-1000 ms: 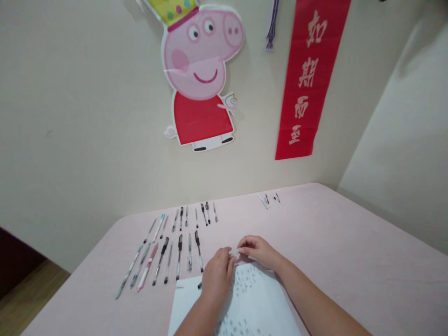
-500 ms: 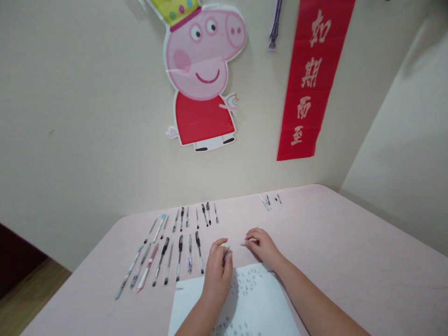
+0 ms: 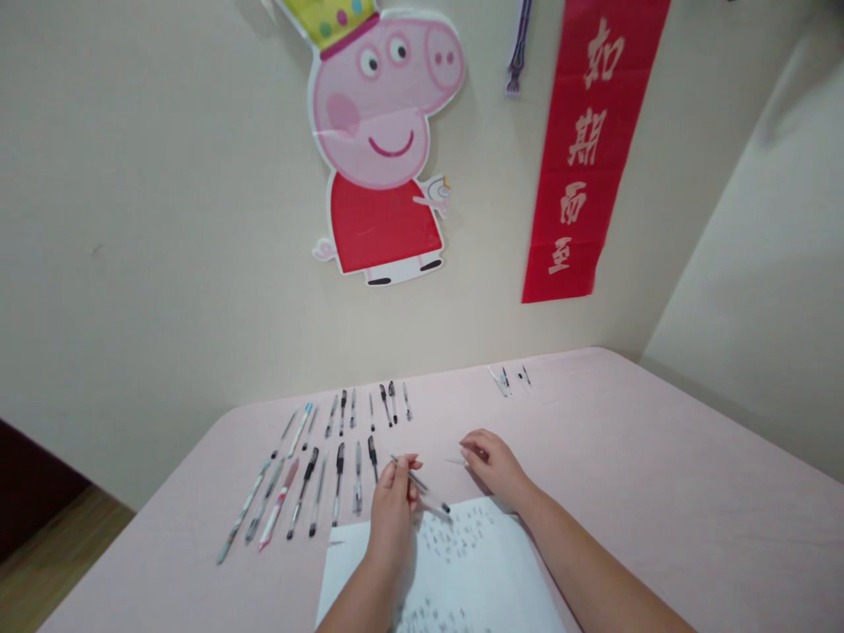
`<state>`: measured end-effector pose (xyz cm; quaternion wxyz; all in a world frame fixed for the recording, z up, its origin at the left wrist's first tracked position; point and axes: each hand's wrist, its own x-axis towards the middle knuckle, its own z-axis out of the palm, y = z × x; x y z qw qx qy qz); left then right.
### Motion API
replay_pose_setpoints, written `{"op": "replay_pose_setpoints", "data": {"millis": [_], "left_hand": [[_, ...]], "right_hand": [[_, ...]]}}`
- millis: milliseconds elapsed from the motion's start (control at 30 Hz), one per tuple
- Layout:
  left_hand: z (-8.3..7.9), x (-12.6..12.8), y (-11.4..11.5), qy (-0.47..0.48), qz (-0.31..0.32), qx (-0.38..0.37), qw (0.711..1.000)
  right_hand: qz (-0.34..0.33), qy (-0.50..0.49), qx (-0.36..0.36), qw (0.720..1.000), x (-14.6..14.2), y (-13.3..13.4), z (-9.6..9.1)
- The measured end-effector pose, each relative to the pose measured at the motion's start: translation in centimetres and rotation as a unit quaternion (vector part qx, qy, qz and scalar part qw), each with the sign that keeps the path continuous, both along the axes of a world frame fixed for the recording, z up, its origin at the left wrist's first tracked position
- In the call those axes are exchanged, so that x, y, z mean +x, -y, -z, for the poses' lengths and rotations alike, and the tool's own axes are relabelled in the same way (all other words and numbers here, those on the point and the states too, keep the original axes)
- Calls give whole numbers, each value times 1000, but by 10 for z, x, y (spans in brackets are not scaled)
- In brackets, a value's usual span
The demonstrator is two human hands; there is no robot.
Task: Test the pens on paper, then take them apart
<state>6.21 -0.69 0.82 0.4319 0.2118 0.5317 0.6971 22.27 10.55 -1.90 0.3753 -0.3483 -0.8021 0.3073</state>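
Note:
My left hand [image 3: 393,505] is closed around a slim pen [image 3: 422,485] above the top of the paper, and the pen's dark end points down to the right. In the fingers of my right hand [image 3: 491,459], which rests on the table at the paper's upper right, is a thin pale pointed piece [image 3: 454,461]; its kind is too small to make out. Under both forearms lies a white sheet of paper [image 3: 488,571] with rows of dark handwriting. Just left of my left hand, a black-capped pen [image 3: 373,453] is partly hidden by it.
Two rows of pens lie on the pink-covered table [image 3: 659,492]: a front row with a pink pen [image 3: 280,505] and a back row with a blue-tipped pen [image 3: 301,430]. Several small pen parts [image 3: 505,380] lie near the wall. A pig cutout [image 3: 386,215] and red banner [image 3: 573,158] hang there.
My left hand has shifted slightly left, and the pen in it has swung so its dark end points down to the right. My right hand has hardly moved.

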Motion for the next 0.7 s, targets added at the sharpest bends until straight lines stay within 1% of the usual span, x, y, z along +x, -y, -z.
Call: {"op": "replay_pose_setpoints", "data": {"millis": [67, 133, 267, 367, 433, 567, 700], "left_hand": [[0, -2, -2, 86, -17, 8, 996], [-1, -3, -4, 147, -27, 12, 989], [-2, -4, -7, 215, -15, 18, 976], [-3, -3, -8, 244, 6, 14, 970], [-3, -1, -7, 253, 24, 14, 967], [-6, 1, -4, 259, 38, 13, 965], [-7, 1, -2, 235, 56, -11, 970]], "right_hand": [[-21, -29, -10, 999, 0, 2, -3], [-45, -39, -21, 998, -1, 6, -7], [-65, -11, -50, 997, -2, 11, -10], [-70, 18, -61, 996, -2, 13, -11], [-76, 20, -72, 994, -2, 14, -11], [-94, 3, -127, 987, -3, 14, -9], [-97, -17, -186, 978, -2, 13, -7]]}}
